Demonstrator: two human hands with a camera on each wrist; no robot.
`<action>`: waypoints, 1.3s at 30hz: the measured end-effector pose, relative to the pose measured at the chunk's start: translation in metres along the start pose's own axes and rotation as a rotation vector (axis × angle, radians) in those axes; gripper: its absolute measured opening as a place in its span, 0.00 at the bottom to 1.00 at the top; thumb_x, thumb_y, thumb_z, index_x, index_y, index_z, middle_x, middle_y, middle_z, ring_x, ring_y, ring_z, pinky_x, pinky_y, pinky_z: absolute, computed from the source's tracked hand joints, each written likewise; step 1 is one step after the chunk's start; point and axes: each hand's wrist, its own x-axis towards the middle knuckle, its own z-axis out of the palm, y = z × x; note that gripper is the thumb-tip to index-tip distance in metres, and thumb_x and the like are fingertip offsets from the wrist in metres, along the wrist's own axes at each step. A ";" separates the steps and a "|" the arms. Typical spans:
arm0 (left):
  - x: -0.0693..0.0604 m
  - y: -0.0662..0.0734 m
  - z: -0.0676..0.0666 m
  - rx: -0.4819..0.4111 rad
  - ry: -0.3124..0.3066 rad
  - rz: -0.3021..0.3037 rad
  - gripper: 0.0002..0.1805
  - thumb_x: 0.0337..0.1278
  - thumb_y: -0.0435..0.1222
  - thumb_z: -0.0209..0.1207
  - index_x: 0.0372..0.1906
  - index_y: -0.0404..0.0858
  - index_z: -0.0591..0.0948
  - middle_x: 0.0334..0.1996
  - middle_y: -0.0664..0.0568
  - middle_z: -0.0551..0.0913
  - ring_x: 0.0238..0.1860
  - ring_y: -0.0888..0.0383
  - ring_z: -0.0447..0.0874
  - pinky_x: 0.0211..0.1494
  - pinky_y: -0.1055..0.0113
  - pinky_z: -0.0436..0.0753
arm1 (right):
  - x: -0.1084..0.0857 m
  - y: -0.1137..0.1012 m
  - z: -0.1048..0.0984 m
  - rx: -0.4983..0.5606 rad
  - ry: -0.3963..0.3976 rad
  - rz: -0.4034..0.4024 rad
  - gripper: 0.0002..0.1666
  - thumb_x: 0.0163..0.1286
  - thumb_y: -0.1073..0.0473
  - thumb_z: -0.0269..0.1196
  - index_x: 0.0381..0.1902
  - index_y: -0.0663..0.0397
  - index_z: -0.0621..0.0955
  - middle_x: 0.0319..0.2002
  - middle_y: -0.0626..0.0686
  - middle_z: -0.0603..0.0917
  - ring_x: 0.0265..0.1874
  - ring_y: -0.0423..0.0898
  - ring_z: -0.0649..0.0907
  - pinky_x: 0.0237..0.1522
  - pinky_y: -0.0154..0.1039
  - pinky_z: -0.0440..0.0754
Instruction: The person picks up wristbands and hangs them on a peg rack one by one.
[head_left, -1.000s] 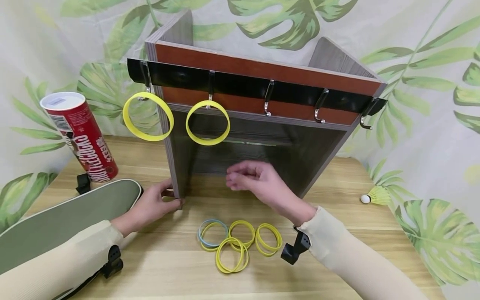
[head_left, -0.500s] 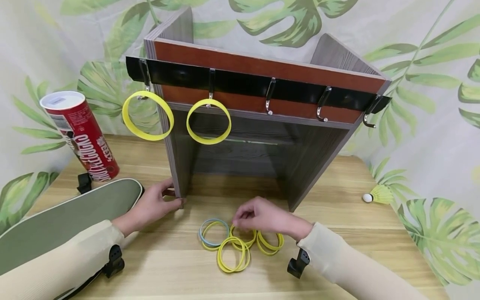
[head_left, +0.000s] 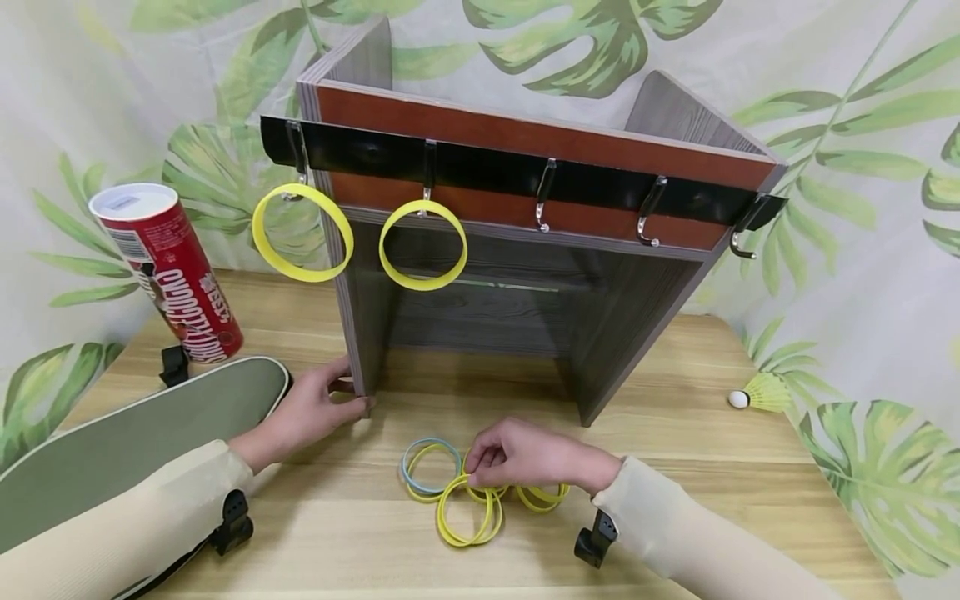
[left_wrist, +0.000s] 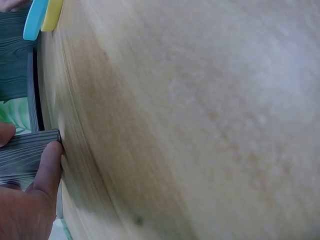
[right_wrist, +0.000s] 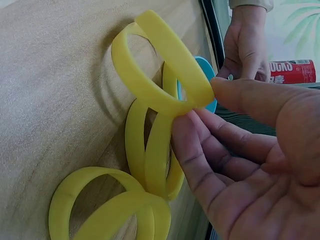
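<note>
At the right hand (head_left: 521,457), thumb and forefinger pinch a matte, flat-banded yellow ring (right_wrist: 175,57) over the wood-grained bench (head_left: 337,533); other yellow rings (right_wrist: 159,155) overlap beside it, partly hidden by that hand, with a blue ring (left_wrist: 33,20) to the hand's left. The left hand (head_left: 309,412) grips a grained grey stand (head_left: 487,317) low down, beside a rounded green case (head_left: 165,417) and near a cylindrical red can (head_left: 180,279). Beyond the right hand, metal hooks (head_left: 651,212) curve from a black rail (head_left: 487,168).

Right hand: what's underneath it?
Under the right hand, yellow rings lie on the table, and it pinches at least one. In the head view the hand hides parts of them, so their exact number there can't be told.
</note>
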 end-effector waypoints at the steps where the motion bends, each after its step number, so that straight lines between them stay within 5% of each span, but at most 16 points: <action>1: 0.000 0.000 0.000 -0.001 -0.001 -0.002 0.29 0.64 0.31 0.66 0.69 0.29 0.75 0.59 0.31 0.84 0.57 0.38 0.87 0.51 0.63 0.84 | 0.000 0.000 0.000 0.000 0.002 -0.001 0.06 0.70 0.64 0.69 0.39 0.64 0.87 0.33 0.52 0.89 0.32 0.28 0.80 0.41 0.24 0.81; 10: 0.000 0.001 0.000 0.006 -0.003 0.001 0.29 0.65 0.32 0.66 0.70 0.30 0.74 0.60 0.31 0.84 0.57 0.38 0.87 0.54 0.52 0.85 | -0.002 0.001 -0.001 -0.028 0.017 -0.030 0.06 0.72 0.64 0.68 0.41 0.63 0.88 0.37 0.54 0.91 0.35 0.26 0.81 0.45 0.27 0.83; 23: 0.001 0.001 0.000 0.004 -0.001 -0.022 0.29 0.65 0.33 0.66 0.70 0.31 0.75 0.60 0.32 0.84 0.58 0.38 0.87 0.49 0.68 0.83 | -0.003 0.000 -0.001 -0.006 0.056 -0.016 0.07 0.73 0.63 0.67 0.44 0.60 0.89 0.40 0.53 0.92 0.36 0.28 0.83 0.47 0.28 0.83; 39: 0.001 0.000 0.001 0.008 0.010 -0.006 0.28 0.65 0.32 0.66 0.69 0.31 0.76 0.57 0.34 0.86 0.57 0.39 0.87 0.49 0.68 0.83 | -0.003 -0.004 -0.001 -0.030 0.046 -0.078 0.10 0.74 0.62 0.66 0.48 0.60 0.89 0.44 0.55 0.92 0.39 0.28 0.84 0.50 0.30 0.84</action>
